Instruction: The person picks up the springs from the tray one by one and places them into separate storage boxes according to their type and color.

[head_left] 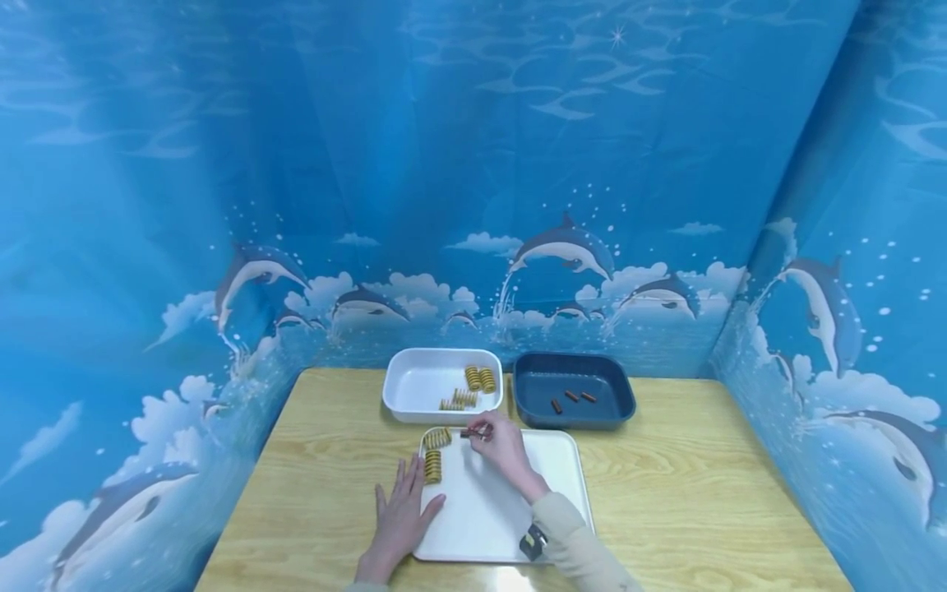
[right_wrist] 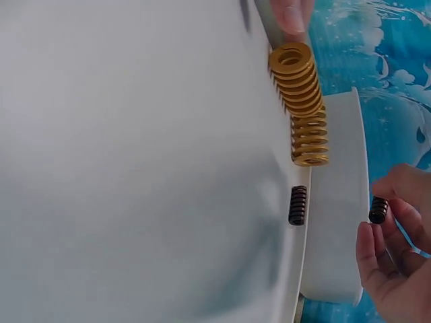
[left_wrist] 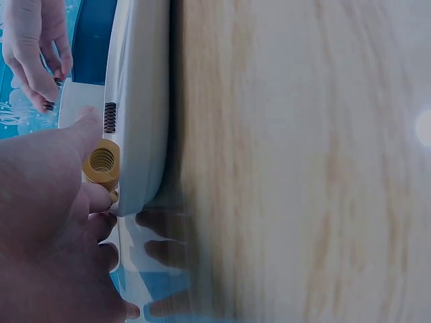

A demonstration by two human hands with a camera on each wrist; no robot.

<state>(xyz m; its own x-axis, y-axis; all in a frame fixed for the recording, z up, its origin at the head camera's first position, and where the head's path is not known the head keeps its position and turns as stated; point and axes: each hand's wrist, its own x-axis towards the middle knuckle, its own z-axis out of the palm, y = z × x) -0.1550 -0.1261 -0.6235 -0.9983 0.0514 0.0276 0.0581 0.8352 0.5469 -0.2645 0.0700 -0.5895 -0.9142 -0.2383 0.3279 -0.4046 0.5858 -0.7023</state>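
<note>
My right hand (head_left: 499,444) pinches a small dark brown spring (right_wrist: 378,210) between thumb and fingers above the far part of the white tray (head_left: 510,526). A second dark spot shows among its fingers in the left wrist view; I cannot tell what it is. Below that hand, another small brown spring (right_wrist: 297,205) lies near the tray's far edge. Two larger yellow springs, one slanted (head_left: 436,438) and one nearer (head_left: 432,467), lie at the tray's far left. My left hand (head_left: 402,514) rests at the tray's left edge, fingers spread, thumb over the rim.
Behind the tray stands a white bin (head_left: 410,399) with several yellow springs (head_left: 464,398) at its right side. Beside it, a dark blue bin (head_left: 536,382) holds three small brown springs (head_left: 572,395). All stand on a wooden table (head_left: 681,493) before a dolphin-print curtain.
</note>
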